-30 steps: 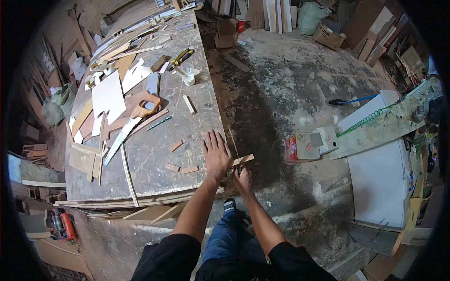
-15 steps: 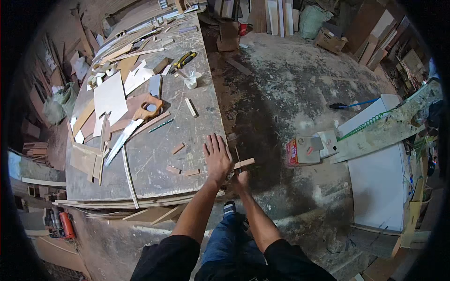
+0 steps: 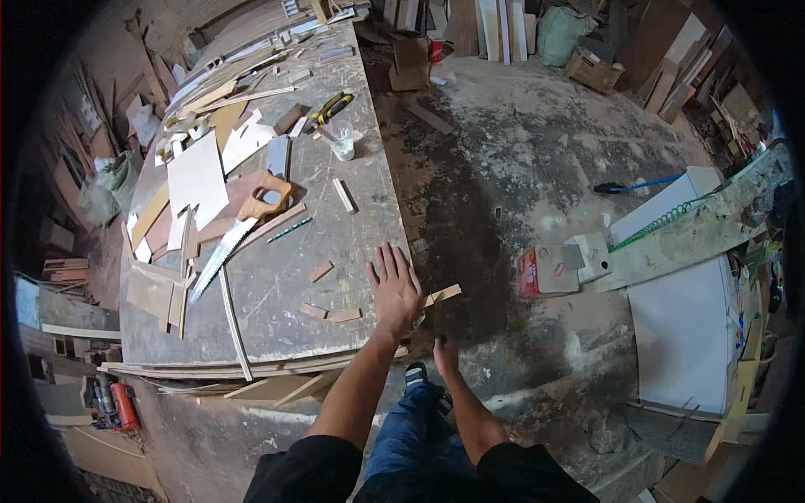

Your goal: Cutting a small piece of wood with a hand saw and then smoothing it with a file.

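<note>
Though apart, two hands (image 3: 396, 293), one workpiece (image 3: 444, 294)

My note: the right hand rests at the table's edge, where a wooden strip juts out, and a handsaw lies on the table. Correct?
Wrong hand: the head view shows the left hand at the table's edge, where the wooden strip juts out; the handsaw is as noted.

1 fisheye head view, facing down from above, wide across table (image 3: 348, 247) and floor (image 3: 511, 151)
</note>
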`<state>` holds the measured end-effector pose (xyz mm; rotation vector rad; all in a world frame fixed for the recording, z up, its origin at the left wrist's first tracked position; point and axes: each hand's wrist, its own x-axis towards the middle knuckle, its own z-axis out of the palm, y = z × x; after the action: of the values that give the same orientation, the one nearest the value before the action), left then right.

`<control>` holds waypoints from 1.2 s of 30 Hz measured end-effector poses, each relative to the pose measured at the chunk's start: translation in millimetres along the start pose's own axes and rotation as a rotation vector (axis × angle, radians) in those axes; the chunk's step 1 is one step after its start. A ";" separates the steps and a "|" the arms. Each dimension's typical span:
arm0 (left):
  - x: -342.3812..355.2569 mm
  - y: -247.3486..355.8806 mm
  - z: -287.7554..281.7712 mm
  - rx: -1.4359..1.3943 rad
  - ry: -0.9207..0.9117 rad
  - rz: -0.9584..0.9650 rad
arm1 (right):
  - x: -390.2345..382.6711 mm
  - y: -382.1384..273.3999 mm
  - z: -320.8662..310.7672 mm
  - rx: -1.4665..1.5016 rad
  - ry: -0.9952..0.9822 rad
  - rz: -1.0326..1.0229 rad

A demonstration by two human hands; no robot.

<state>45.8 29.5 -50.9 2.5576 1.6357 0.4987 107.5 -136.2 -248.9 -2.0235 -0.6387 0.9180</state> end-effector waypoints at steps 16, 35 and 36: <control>5.8 0.4 4.9 0.030 -0.053 0.087 | 20.5 -87.0 -16.3 0.302 -0.150 -0.382; 11.2 -4.8 8.0 -0.040 -0.145 0.190 | 20.3 -108.6 -17.7 0.139 -0.041 -0.108; 11.6 -4.9 7.8 -0.037 -0.153 0.194 | 18.2 -114.0 -22.2 0.110 -0.071 -0.091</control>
<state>48.4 42.9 -56.7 2.6667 1.3264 0.3306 123.3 -71.4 -152.1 -1.8568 -0.6983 0.9538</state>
